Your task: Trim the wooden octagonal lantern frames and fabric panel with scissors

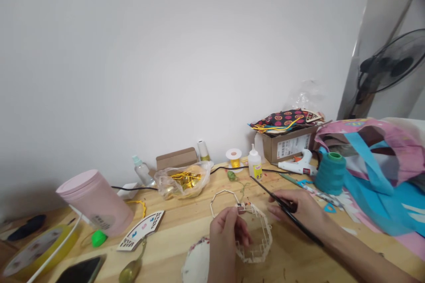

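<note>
My left hand [227, 234] pinches the upper left rim of an octagonal frame [267, 234] of pale wooden latticework, standing just above the table or on it. In my right hand [295, 212] is a long, thin black tool [275, 196], perhaps tweezers or a brush; its narrow tip points up and left, apart from the frame. Behind my left hand lies a thin octagonal ring [212, 205]. A round white piece [195, 263] with a patterned edge lies partly hidden beside my left wrist. Green thread [243, 191] trails down behind the frame.
A glue bottle [255, 163], a yellow thread spool [234, 159] and a bag of gold cords [184, 181] stand behind. At right are a glue gun [297, 164], a teal thread cone [330, 174] and a cloth bag [375, 177]. At left: a pink tumbler [96, 203], fan-shaped piece [141, 232], phone [81, 270].
</note>
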`<control>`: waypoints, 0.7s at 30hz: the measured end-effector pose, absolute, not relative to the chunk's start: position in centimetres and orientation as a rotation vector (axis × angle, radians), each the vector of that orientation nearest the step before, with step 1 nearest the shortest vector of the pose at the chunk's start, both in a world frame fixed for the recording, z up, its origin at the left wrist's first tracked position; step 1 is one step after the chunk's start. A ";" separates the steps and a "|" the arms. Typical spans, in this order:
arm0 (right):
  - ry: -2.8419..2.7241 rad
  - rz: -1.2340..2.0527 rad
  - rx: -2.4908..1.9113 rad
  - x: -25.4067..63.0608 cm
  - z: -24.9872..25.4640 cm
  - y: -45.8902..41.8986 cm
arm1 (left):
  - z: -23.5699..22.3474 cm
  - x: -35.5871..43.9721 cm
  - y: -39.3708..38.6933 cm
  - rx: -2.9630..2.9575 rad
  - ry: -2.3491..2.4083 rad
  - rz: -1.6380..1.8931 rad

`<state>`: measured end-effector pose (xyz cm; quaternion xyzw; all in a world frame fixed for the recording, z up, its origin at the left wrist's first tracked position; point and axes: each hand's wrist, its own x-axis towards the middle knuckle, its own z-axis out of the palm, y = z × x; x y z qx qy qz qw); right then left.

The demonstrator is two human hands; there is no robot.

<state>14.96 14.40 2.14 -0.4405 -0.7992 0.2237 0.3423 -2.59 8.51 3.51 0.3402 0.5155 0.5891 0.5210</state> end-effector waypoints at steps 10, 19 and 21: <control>-1.855 1.215 -1.019 14.0 3.4 13.4 | 3.3 -2.4 8.6 0.743 1.107 1.420; -1.873 1.334 -0.969 13.7 3.8 13.0 | 3.2 -2.1 7.9 0.710 1.019 1.122; -1.877 1.276 -0.989 13.9 3.9 13.2 | 3.3 -2.0 7.8 0.680 1.013 1.084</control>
